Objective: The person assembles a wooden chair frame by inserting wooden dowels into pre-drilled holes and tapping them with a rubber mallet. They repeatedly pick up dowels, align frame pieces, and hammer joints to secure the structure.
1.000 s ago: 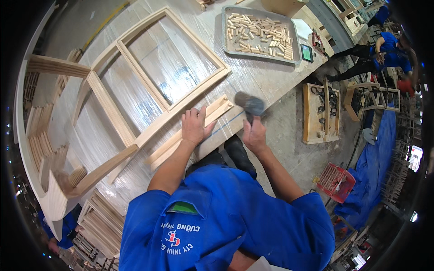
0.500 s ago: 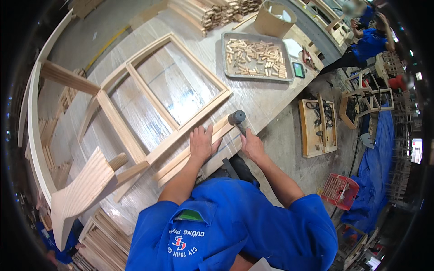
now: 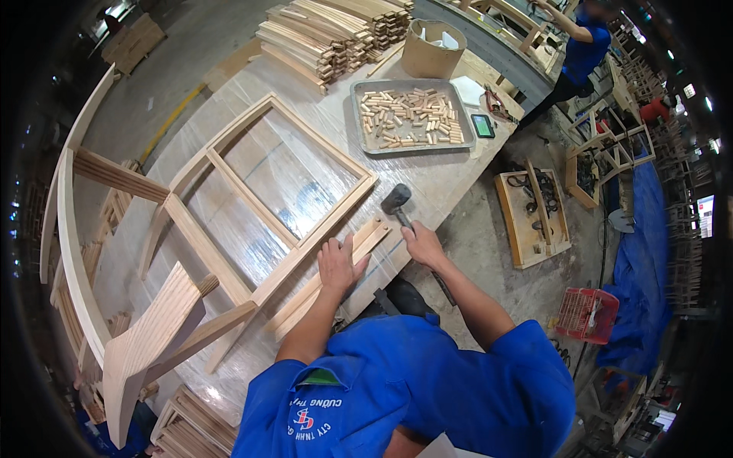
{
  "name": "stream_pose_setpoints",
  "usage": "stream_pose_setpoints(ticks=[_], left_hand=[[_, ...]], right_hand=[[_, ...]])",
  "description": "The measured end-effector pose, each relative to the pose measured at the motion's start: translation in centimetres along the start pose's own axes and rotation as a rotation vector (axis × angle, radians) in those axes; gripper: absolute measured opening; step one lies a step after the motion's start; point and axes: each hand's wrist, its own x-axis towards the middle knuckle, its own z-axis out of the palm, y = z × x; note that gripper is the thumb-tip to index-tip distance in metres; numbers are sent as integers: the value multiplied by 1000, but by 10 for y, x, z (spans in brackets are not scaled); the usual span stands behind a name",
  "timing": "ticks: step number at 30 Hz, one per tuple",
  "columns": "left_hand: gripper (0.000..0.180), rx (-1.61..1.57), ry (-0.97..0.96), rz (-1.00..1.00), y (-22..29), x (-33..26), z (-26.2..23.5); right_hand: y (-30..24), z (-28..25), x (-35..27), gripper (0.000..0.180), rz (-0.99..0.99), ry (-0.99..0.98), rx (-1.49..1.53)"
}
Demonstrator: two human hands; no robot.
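Note:
Two pale wooden rails lie side by side on the plastic-covered table, with small round dowel ends at their far tips. My left hand straddles the rails, its fingers along the far side and its thumb on the near side. In my right hand is the handle of a black rubber mallet. The mallet head hovers just beyond the rail tips, apart from them. Left of the rails stands a partly assembled wooden chair frame, its curved legs toward the left.
A grey tray of wooden dowels sits on the table's far side, next to a round brown container and a small green-screened device. Stacked wood strips lie behind. A wooden box and red basket stand right. Another person works at far right.
The mallet head has lifted off the rail tips, and its handle now shows below my right hand. My left hand stays on the rails. The whole view has shifted slightly.

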Motion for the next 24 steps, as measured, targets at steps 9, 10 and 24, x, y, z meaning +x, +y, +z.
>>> stream_pose_setpoints(ticks=[9,10,24], left_hand=[[71,63,-39,-30,9,3,-3],[71,78,-45,-34,11,2,-3],[73,197,-133,-259,22,-24,-30]], right_hand=[[34,-52,33,43,-9,-115,-41],[39,-55,40,42,-35,-103,-32],[48,-100,174,27,-551,-21,-501]])
